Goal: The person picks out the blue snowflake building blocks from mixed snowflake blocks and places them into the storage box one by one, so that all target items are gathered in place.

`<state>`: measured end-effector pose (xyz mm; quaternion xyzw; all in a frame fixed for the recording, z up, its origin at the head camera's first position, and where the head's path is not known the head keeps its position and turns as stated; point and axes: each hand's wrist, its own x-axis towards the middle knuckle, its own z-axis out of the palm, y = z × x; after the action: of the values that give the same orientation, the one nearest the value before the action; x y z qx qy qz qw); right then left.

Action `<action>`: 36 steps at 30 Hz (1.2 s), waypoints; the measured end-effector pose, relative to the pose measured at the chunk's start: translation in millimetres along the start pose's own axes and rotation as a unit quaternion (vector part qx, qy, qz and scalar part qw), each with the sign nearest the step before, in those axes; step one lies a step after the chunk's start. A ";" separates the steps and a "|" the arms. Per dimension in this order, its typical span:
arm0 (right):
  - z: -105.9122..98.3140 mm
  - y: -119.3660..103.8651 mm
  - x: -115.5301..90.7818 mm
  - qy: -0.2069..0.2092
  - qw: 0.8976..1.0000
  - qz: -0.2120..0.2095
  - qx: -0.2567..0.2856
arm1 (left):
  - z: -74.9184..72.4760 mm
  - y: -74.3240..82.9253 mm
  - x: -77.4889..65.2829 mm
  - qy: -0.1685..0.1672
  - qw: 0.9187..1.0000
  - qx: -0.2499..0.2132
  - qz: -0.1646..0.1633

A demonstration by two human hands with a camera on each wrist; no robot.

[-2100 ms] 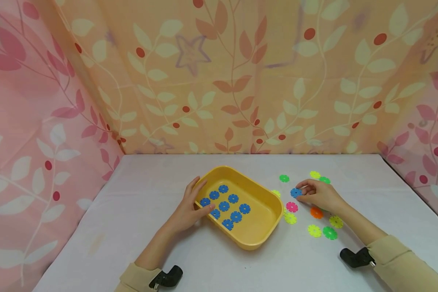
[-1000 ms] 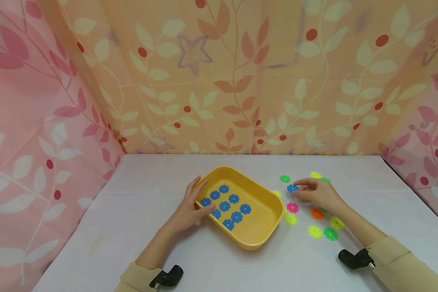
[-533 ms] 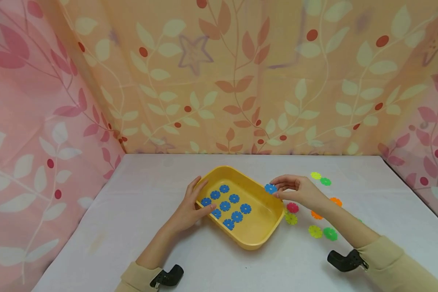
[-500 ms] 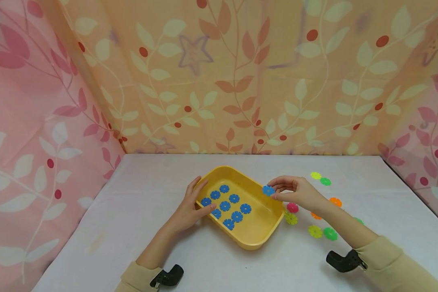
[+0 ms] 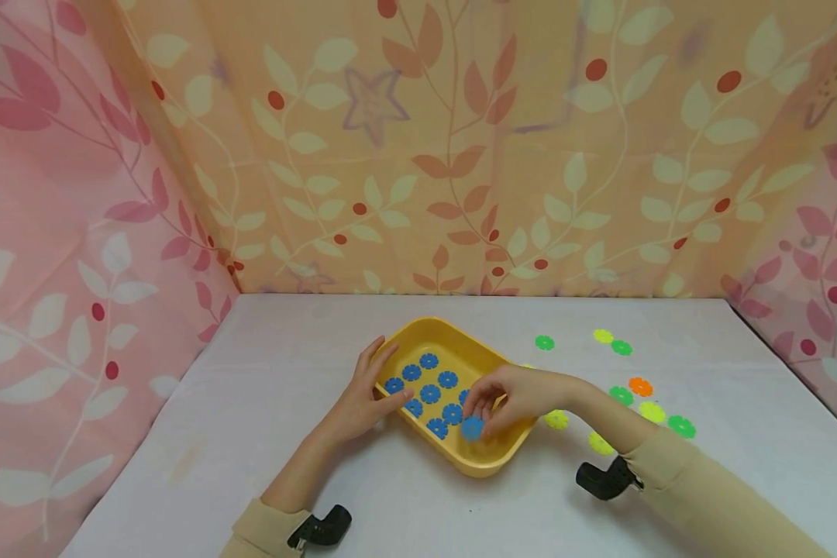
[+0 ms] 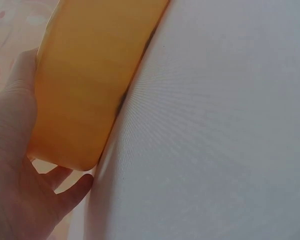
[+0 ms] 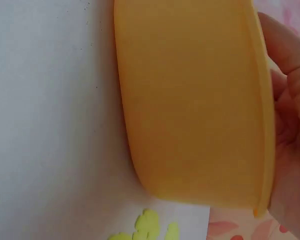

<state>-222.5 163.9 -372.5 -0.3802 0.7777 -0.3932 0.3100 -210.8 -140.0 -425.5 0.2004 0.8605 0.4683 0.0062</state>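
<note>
A yellow plastic tub (image 5: pixel 480 463) sits at an angle on the table, with several blue notched plastic discs (image 5: pixel 429 394) on its floor. My left hand (image 5: pixel 358 407) grips the tub's left end, thumb over the rim and fingers along the outside; the left wrist view shows this hand (image 6: pixel 15 155) against the tub wall (image 6: pixel 85 85). Inside the tub, low over the near right part, my right hand (image 5: pixel 526 394) pinches another blue notched disc (image 5: pixel 472 428). In the right wrist view the tub's side (image 7: pixel 195 100) hides that disc and part of the fingers (image 7: pixel 285 47).
Right of the tub lie several loose discs: green (image 5: pixel 545 342), yellow (image 5: pixel 603 335), orange (image 5: pixel 640 387) and more green (image 5: pixel 682 426). My right forearm covers part of that area. A white cloth (image 5: pixel 286 333) covers the table, and patterned curtains (image 5: pixel 460 155) stand behind and at both sides.
My right hand has carried the blue disc leftward from among the loose discs, over the rim and down into the tub. My left hand and the tub have stayed put.
</note>
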 end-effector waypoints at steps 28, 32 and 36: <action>12.3 3.6 18.0 -0.035 0.996 0.041 -0.078 | 1.2 -0.5 1.6 0.007 1.000 -0.007 -0.002; 11.7 2.2 16.8 -0.031 0.995 0.039 -0.089 | 1.4 -0.7 2.0 0.005 1.000 -0.008 -0.003; 11.6 0.2 14.9 -0.028 0.994 0.043 -0.094 | 1.4 -0.6 1.8 0.006 1.000 -0.008 -0.004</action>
<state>-221.3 147.1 -381.2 -0.3843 0.8180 -0.2940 0.3111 -212.4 -138.5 -426.4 0.1945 0.8576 0.4762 0.0048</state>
